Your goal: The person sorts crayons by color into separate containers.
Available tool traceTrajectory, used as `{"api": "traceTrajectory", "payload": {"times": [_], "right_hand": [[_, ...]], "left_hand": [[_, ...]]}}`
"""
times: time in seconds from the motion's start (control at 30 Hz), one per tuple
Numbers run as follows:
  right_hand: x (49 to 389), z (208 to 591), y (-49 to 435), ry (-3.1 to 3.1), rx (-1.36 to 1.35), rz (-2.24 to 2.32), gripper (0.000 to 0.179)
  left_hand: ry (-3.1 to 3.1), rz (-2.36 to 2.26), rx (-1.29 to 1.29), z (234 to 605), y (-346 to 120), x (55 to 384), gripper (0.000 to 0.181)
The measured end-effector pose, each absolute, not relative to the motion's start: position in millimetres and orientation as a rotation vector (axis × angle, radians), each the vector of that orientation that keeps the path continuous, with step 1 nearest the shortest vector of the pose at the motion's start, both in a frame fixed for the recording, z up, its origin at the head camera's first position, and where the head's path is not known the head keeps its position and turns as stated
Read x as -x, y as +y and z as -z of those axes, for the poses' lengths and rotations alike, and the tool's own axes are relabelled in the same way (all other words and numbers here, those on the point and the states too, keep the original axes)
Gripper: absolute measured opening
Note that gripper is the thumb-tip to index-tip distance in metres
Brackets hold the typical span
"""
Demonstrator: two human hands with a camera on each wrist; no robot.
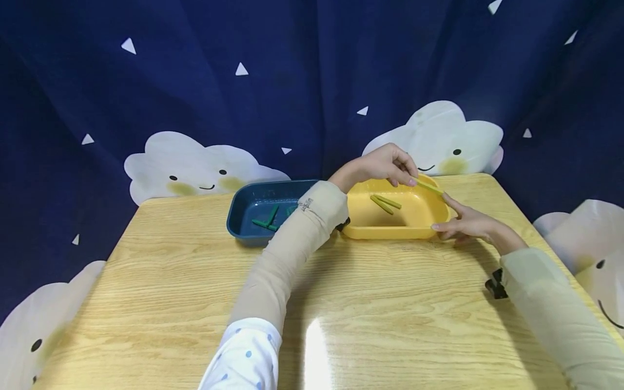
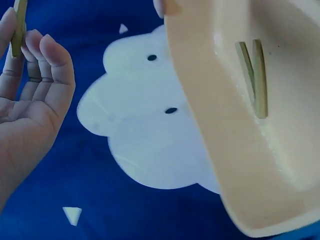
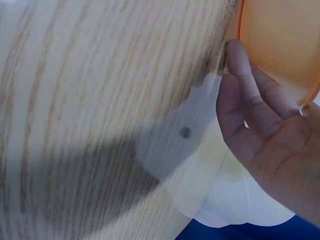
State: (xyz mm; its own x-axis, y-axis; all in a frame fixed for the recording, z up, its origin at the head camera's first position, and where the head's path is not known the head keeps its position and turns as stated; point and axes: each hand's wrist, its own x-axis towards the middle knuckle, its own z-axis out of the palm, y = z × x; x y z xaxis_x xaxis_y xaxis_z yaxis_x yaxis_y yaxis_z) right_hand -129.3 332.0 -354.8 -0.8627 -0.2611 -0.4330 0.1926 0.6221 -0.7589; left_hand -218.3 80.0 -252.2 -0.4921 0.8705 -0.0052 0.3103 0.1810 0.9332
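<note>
My left hand point(image 1: 387, 165) is over the back of a yellow plastic bin point(image 1: 390, 233), pinching a yellow-green stick point(image 1: 429, 186) between thumb and fingertips. In the left wrist view, that stick point(image 2: 19, 30) points up from the fingers. Two similar sticks point(image 1: 385, 203) lie on the bin's floor, close together at one end. My right hand point(image 1: 470, 222) grips the bin's right end, its fingers against the outer wall in the right wrist view. The held stick's far end is beside the right index fingertip; whether they touch I cannot tell.
Left of the yellow bin stands a dark blue bin point(image 1: 248, 238) with green sticks point(image 1: 267, 221) in it, partly hidden by my left forearm. Both are near the back of the wooden table point(image 1: 185, 303). Behind hangs a navy curtain point(image 1: 283, 97) with cloud shapes.
</note>
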Motion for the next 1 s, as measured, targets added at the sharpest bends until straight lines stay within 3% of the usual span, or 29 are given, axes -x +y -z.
{"api": "traceTrajectory", "payload": {"times": [0.23,0.57,0.87,1.0], "right_hand": [[130,354,333,2.345,0.056,1.156,0.102],[130,356,333,2.353,0.036,1.162,0.102],[130,359,331,2.351,0.032,1.187,0.102],[130,359,333,2.359,0.030,1.183,0.102]], "left_hand": [[1.894,-1.434,-0.933,267,86,244,0.009],[1.726,-1.761,-0.562,296,90,275,0.027],[1.759,-1.686,-0.302,323,84,286,0.036],[1.842,-1.636,-0.222,325,83,286,0.032]]}}
